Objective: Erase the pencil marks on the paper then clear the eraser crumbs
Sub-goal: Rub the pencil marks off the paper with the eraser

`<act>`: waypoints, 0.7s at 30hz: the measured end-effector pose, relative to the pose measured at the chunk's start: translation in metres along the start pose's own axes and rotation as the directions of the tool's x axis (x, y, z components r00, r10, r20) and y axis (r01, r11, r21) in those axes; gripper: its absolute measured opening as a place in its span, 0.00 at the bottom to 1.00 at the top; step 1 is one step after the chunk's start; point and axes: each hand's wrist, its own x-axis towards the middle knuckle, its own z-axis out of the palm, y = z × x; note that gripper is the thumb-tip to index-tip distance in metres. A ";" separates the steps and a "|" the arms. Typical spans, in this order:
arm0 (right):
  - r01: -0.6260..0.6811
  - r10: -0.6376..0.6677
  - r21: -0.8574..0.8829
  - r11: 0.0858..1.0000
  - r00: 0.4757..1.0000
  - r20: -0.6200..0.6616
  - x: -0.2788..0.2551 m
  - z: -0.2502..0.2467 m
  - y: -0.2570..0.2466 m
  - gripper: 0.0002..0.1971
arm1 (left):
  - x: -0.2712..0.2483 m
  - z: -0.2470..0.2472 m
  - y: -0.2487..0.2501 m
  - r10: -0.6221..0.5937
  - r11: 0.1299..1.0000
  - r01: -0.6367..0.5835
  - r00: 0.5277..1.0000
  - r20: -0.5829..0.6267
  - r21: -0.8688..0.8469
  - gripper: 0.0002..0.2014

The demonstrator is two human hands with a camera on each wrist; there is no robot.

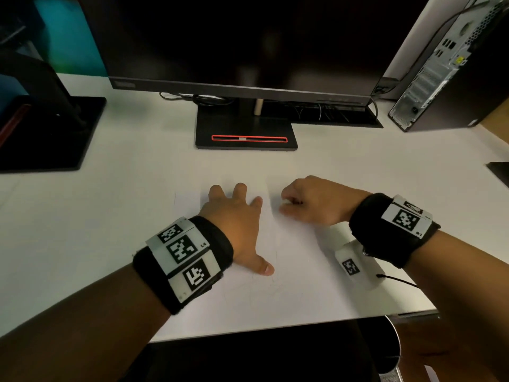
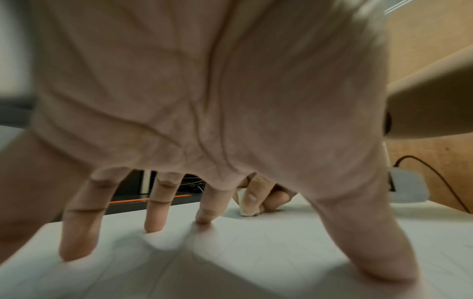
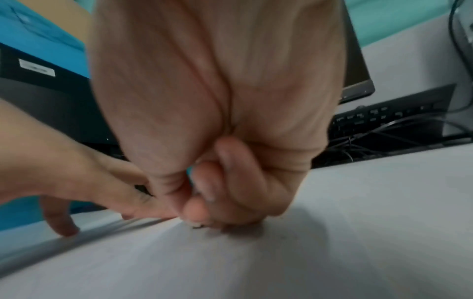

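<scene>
From the head view, the thin white sheet of paper point(image 1: 275, 244) lies flat on the white tabletop point(image 1: 137, 175), in front of the black monitor stand point(image 1: 246, 130). The left hand point(image 1: 234, 221) is splayed on the sheet with straight fingers, pinning it and gripping nothing. The right hand point(image 1: 311, 201) sits just beside it at the sheet's far part, fingers curled into a tight grip, tips down on the paper. Faint pencil lines point(image 1: 256, 285) remain near the thumb and toward the near edge, so I judge the erasing under way, not finished; the crumb clearing is still to come.

The left wrist view shows the left hand's fingertips point(image 2: 153, 227) pressing the paper point(image 2: 256, 252), which buckles slightly between them. Beyond, the right hand point(image 2: 261, 196) pinches a small pale block, seemingly the white eraser point(image 2: 248, 213), on the sheet.

In the right wrist view, the right hand point(image 3: 204, 194) is closed round something mostly hidden; dark specks, probably crumbs point(image 3: 198, 227), lie at its tips on the paper point(image 3: 256, 263).
</scene>
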 end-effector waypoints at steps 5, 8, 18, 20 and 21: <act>-0.052 0.053 0.014 0.999 0.998 -0.036 0.004 -0.008 0.002 0.20 | -0.001 0.001 0.000 -0.005 1.000 0.005 1.000 -0.002 -0.002 0.65; 0.013 -0.013 0.013 1.000 1.000 0.018 0.004 -0.001 -0.003 0.20 | -0.001 0.002 0.000 -0.006 1.000 0.005 1.000 -0.010 -0.007 0.65; -0.029 0.028 0.031 0.999 0.999 0.023 0.010 -0.007 -0.006 0.20 | 0.000 0.002 0.000 -0.002 1.000 0.002 1.000 -0.014 -0.007 0.65; -0.058 0.058 0.026 0.998 0.998 -0.006 0.013 -0.011 -0.005 0.19 | -0.001 0.002 0.000 -0.004 1.000 0.004 1.000 -0.017 0.000 0.64; -0.049 0.049 0.021 0.999 0.999 -0.010 0.013 -0.010 -0.007 0.19 | -0.001 0.002 0.000 -0.005 1.000 0.005 1.000 -0.019 0.001 0.64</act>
